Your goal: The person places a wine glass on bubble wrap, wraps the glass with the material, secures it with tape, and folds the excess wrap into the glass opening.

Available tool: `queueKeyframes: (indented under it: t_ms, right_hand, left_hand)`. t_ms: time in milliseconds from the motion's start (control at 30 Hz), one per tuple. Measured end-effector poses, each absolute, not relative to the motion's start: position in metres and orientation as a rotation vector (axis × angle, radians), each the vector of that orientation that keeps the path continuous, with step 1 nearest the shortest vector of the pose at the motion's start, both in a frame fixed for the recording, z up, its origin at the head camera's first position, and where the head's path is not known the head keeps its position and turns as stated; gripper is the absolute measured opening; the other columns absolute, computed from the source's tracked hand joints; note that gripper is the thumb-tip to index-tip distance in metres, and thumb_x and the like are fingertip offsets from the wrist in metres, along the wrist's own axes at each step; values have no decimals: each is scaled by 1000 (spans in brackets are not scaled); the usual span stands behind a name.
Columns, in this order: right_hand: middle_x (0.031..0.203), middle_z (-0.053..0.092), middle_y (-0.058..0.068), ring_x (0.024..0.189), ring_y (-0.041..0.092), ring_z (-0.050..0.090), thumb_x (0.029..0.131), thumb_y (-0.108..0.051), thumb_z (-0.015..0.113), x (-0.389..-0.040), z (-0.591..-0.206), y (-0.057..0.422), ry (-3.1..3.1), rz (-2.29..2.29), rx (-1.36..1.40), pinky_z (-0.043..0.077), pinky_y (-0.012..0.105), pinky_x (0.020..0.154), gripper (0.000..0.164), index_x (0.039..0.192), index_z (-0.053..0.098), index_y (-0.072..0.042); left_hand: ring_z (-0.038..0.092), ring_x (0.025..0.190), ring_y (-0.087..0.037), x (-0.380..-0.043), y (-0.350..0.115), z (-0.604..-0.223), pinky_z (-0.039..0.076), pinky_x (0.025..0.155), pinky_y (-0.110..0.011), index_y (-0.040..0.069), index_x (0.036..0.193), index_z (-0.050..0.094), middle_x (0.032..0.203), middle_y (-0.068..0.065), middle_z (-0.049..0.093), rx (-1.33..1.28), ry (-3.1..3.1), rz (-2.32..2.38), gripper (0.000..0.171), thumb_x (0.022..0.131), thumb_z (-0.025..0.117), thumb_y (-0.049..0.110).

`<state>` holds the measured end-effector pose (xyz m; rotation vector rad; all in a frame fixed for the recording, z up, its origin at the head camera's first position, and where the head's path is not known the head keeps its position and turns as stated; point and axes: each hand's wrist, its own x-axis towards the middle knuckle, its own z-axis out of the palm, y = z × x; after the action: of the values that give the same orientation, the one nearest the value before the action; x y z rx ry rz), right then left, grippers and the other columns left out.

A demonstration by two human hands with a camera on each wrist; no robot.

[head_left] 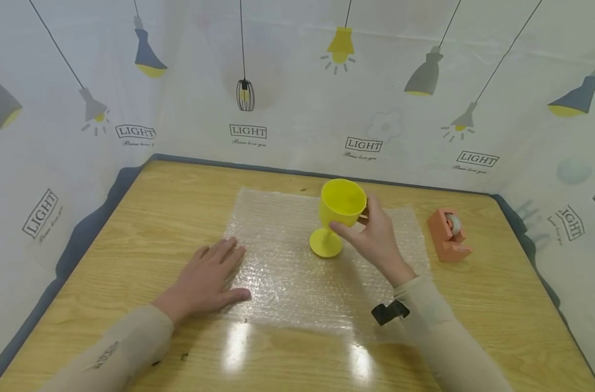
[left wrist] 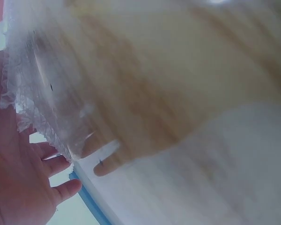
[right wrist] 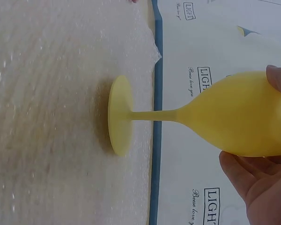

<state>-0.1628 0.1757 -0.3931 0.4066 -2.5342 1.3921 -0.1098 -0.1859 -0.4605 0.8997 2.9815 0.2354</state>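
Observation:
A yellow goblet (head_left: 344,198) stands upright over the middle of a sheet of bubble wrap (head_left: 283,272), its round foot close to the plastic. My right hand (head_left: 376,239) grips the goblet's bowl from the right, thumb in front and fingers behind. In the right wrist view the thin stem and foot of the goblet (right wrist: 239,115) show fully, with the hand (right wrist: 267,183) around the bowl. My left hand (head_left: 204,280) rests with fingers spread on the left edge of the bubble wrap. The left wrist view shows that hand (left wrist: 18,168) beside the crinkled plastic edge (left wrist: 51,117).
An orange tape dispenser (head_left: 447,237) with a roll of clear tape stands right of the bubble wrap. The wooden table (head_left: 170,207) is bordered at the back and sides by a white curtain (head_left: 297,109) printed with lamps. A black strap (head_left: 390,312) hangs at the right cuff.

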Motion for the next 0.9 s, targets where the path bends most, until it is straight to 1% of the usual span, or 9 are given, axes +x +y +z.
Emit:
queueKeyframes:
  t_ms: [300,433,633,900]
  right_hand:
    - [131,62,16,118,33,63,83,-16,89,-159,-392,166,-2521,1434,452,56,48,102,75,143,46,0]
    - [131,61,16,118,33,63,83,-16,88,-157,-392,163,-2513,1465,479,56,48,103,75,143,46,0]
    - [132,61,14,118,32,64,83,-17,89,-152,-389,157,-2524,1466,504,56,46,103,75,143,46,-2]
    - [134,61,14,119,31,63,82,-15,90,-147,-388,147,-2520,1485,563,57,46,102,78,145,45,-2]
  left_hand:
    - [29,152,-45,-109,-182,-460,28,120,-67,3,159,37,164,-25,31,912,2973,209,95,94,56,70]
    - [27,153,-43,-106,-185,-460,26,121,-67,4,159,36,166,-23,29,916,2970,218,96,93,56,71]
    - [27,153,-43,-99,-194,-459,23,122,-67,5,159,36,166,-23,29,917,2965,257,97,92,58,72]
    - [29,152,-43,-87,-207,-453,25,122,-65,2,158,37,165,-25,30,923,2973,256,98,92,59,71]
